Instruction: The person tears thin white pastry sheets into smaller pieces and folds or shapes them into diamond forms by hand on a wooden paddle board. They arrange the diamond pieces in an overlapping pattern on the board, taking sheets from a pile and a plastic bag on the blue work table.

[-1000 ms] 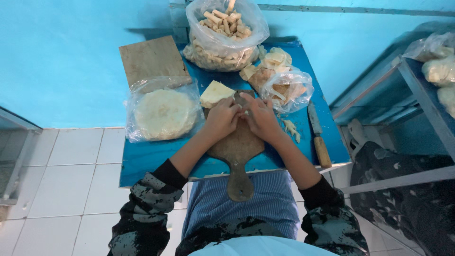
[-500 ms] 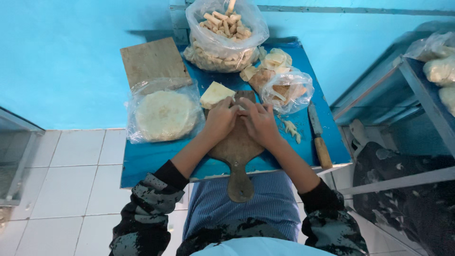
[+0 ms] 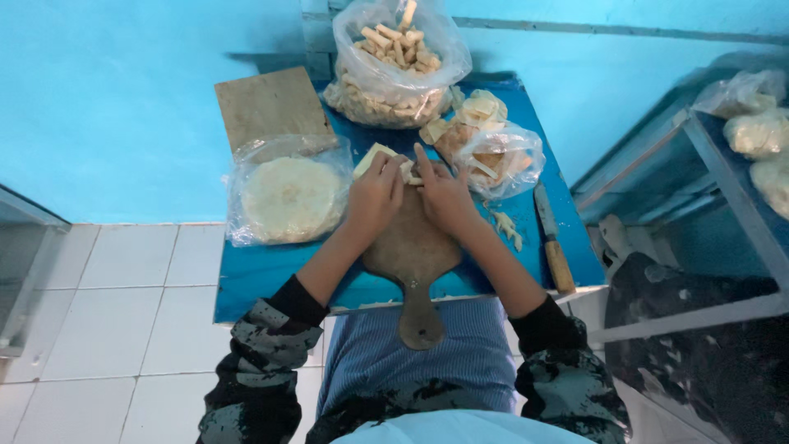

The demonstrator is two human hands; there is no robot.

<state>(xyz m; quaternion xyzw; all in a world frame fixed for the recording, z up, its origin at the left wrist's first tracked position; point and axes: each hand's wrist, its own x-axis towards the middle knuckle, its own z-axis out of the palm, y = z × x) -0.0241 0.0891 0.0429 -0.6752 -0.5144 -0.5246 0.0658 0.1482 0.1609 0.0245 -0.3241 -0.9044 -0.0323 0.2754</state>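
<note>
Both hands had crept slightly forward up the paddle board point(image 3: 411, 247). Left hand point(image 3: 376, 195) and right hand point(image 3: 444, 196) lay side by side, fingers curled onto a pale dough piece point(image 3: 408, 171) lying crosswise just beyond them.

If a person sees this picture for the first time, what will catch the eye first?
Two hands, the left hand and the right hand, meet over a pale piece of dough on a wooden board at the middle of the blue table. Behind them stands a big clear bag of pale sticks.
</note>
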